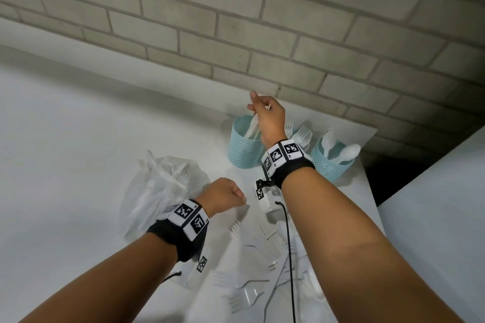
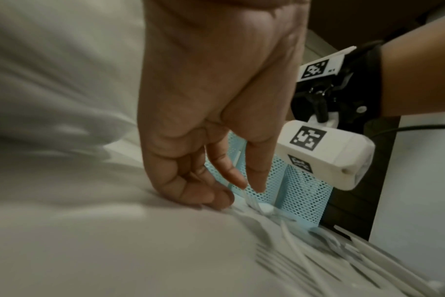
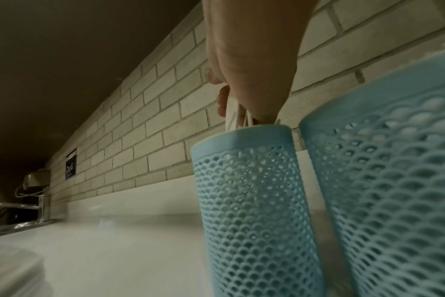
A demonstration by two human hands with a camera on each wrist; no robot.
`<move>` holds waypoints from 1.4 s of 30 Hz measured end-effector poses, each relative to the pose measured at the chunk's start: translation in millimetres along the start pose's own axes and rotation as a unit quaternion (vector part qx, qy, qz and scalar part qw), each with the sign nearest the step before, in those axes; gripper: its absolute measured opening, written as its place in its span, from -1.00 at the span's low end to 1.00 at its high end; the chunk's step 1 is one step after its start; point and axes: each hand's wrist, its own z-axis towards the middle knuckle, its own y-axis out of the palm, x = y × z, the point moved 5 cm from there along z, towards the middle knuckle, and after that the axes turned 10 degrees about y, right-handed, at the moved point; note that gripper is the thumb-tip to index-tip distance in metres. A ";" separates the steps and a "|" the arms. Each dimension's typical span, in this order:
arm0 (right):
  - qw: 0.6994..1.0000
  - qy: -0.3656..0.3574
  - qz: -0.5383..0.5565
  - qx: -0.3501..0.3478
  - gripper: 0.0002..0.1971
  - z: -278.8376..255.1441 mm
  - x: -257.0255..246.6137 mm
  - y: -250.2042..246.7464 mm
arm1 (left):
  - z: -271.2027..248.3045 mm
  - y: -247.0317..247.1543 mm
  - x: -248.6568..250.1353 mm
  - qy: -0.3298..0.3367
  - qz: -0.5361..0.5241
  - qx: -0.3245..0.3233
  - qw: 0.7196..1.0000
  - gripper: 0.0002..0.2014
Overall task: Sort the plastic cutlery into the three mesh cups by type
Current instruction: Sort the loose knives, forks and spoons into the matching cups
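Three light-blue mesh cups stand at the back right of the white counter. My right hand (image 1: 256,106) is above the left cup (image 1: 242,151) and pinches a few flat white knives (image 1: 252,126), whose lower ends are inside that cup. The right wrist view shows those knives (image 3: 232,115) just over the cup's rim (image 3: 241,131). My right wrist partly hides the middle cup, which holds forks (image 1: 301,135). The right cup (image 1: 328,165) holds spoons. My left hand (image 1: 240,196) is low at the far edge of the loose cutlery pile (image 1: 262,270). Its fingertips (image 2: 241,183) pinch a white piece (image 2: 262,208) of unclear type.
A crumpled clear plastic bag (image 1: 162,186) lies left of my left hand. The brick wall (image 1: 262,34) runs close behind the cups. A dark gap (image 1: 393,178) borders the counter on the right. A faucet (image 3: 38,205) stands far along the counter to the left.
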 end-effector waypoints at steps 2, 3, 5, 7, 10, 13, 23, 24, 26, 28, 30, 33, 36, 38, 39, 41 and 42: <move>1.000 -0.018 -0.023 -0.008 -0.87 -0.3 -2.2 -2.5 | 0.9 1.2 0.5 0.002 0.009 -0.005 1.000 -0.82; 0.999 -0.025 -0.023 -0.013 -0.91 -0.8 -5.1 -4.2 | 1.4 1.8 0.3 0.001 0.015 -0.007 1.000 -0.82; 0.999 -0.032 -0.017 -0.028 -0.87 -2.0 -13.0 -8.2 | 2.0 3.7 -0.5 -0.003 0.032 -0.012 0.999 -0.83; 0.998 -0.047 -0.010 -0.036 -0.79 -6.7 -25.4 -15.3 | -0.1 4.8 2.2 -0.007 0.056 -0.016 0.998 -0.82; 0.997 -0.060 -0.012 -0.038 -0.86 -22.5 -48.9 -36.4 | -6.1 7.7 9.5 -0.008 0.106 -0.029 0.994 -0.82; 0.980 0.021 -0.100 -0.172 -0.92 -43.4 -57.5 -50.6 | -14.0 13.3 18.3 -0.007 0.174 -0.064 0.983 -0.71; 0.673 0.069 -0.704 -0.215 -0.54 -76.8 48.3 -79.8 | -45.6 47.7 50.4 0.026 0.339 -0.145 0.929 -0.15; 0.656 0.046 -0.725 -0.203 -0.52 -76.4 59.5 -81.3 | -49.3 50.4 52.1 0.032 0.350 -0.148 0.925 -0.11; 0.640 0.015 -0.746 -0.184 -0.56 -75.3 76.1 -85.4 | -57.8 56.8 55.2 0.056 0.371 -0.168 0.911 -0.02; 0.639 -0.003 -0.751 -0.169 -0.63 -73.7 83.7 -89.9 | -69.0 65.7 56.9 0.074 0.404 -0.208 0.888 0.11; 0.650 -0.027 -0.744 -0.152 -0.73 -72.9 84.8 -92.5 | -80.6 77.4 54.3 0.070 0.438 -0.254 0.860 0.23; 0.660 -0.048 -0.735 -0.151 -0.82 -74.0 85.3 -93.3 | -91.1 92.1 45.4 0.060 0.476 -0.295 0.826 0.28; 0.703 -0.061 -0.695 -0.139 -0.97 -77.7 76.6 -95.7 | -93.7 94.3 44.6 0.091 0.489 -0.281 0.821 0.17; 0.753 -0.059 -0.645 -0.117 -0.89 -78.5 64.7 -102.5 | -88.3 90.2 46.2 0.097 0.477 -0.252 0.837 0.07; 0.766 -0.048 -0.632 -0.109 -0.84 -80.0 58.5 -107.5 | -84.0 87.7 46.4 0.096 0.469 -0.234 0.846 0.02; 0.753 0.000 -0.650 -0.106 -0.86 -81.7 49.0 -121.5 | -74.2 83.9 45.2 0.097 0.453 -0.209 0.861 -0.07; 0.735 0.032 -0.668 -0.112 -0.89 -83.3 46.5 -130.7 | -69.6 82.6 44.7 0.100 0.446 -0.204 0.866 -0.11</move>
